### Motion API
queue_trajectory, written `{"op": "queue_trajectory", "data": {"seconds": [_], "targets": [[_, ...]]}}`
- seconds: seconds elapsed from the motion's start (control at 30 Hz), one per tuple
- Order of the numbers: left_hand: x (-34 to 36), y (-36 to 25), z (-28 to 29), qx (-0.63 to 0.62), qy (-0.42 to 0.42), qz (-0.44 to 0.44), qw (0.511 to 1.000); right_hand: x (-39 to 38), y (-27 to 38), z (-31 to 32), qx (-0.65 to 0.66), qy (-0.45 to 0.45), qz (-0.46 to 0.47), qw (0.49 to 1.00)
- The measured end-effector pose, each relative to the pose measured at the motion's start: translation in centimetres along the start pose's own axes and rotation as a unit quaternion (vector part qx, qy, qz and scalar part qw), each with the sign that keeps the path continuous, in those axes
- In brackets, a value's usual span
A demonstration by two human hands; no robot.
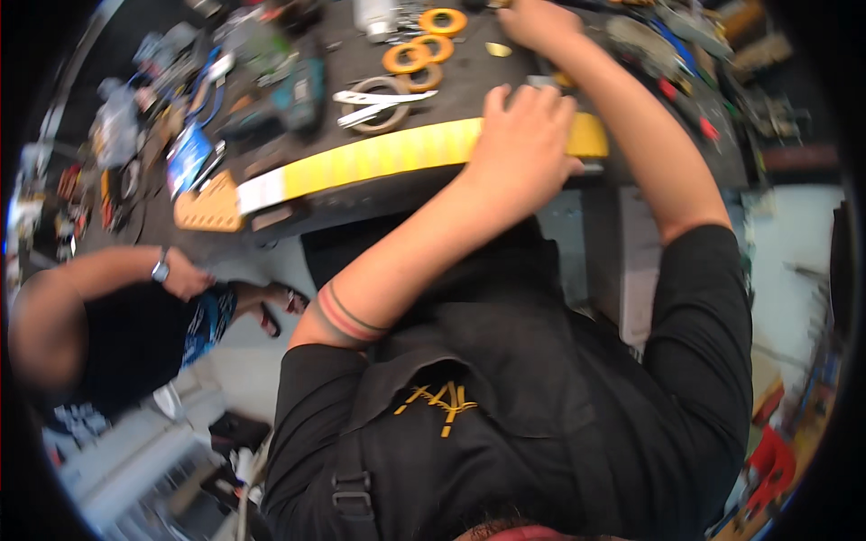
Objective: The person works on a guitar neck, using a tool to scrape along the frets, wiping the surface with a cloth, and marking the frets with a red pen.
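Observation:
A long yellow strip (388,155) with a white end lies along the near edge of the dark workbench (352,189). Across its right part rests my left hand (525,135), fingers bent over the far side and thumb by the near edge, closed on it. Farther back, my right hand (546,29) reaches to the top edge of the view. Its fingers are drawn together at a small yellowish thing, too cut off to name. Just beyond the strip, slim white tools (383,104) lie over a brown tape roll (359,124).
Several yellow tape rolls (404,58) lie farther back, beside a white bottle (374,18). A teal power drill (296,95) and a tan block with holes (209,204) are at the left. Tools crowd the right side. Another person's hand (187,275) shows at left.

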State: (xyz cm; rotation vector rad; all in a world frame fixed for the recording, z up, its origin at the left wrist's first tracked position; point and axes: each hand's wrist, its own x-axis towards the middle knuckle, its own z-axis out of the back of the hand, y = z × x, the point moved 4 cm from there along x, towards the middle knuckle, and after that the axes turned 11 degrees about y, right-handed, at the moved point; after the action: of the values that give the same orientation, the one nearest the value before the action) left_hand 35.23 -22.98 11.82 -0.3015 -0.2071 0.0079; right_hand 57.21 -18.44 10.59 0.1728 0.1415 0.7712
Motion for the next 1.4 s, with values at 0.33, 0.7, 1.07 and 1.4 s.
{"op": "queue_trajectory", "data": {"seconds": [0.33, 0.7, 1.07, 1.4], "targets": [[-20.4, 18.2, 12.7, 0.087, 0.06, 0.25, 0.962, -15.1, 0.8, -0.8, 0.005, -0.07, 0.21, 0.975], [-20.1, 19.4, 12.4, 0.033, 0.128, 0.187, 0.973, -14.8, 0.8, -1.1, -0.083, -0.056, 0.177, 0.979], [-16.8, 17.5, 10.7, 0.124, 0.037, 0.144, 0.981, -15.6, 3.4, -1.2, -0.091, -0.057, 0.2, 0.974], [-16.4, 17.5, 10.3, 0.192, 0.031, 0.155, 0.969, -16.9, 4.8, -1.2, -0.106, -0.068, 0.2, 0.971]]}}
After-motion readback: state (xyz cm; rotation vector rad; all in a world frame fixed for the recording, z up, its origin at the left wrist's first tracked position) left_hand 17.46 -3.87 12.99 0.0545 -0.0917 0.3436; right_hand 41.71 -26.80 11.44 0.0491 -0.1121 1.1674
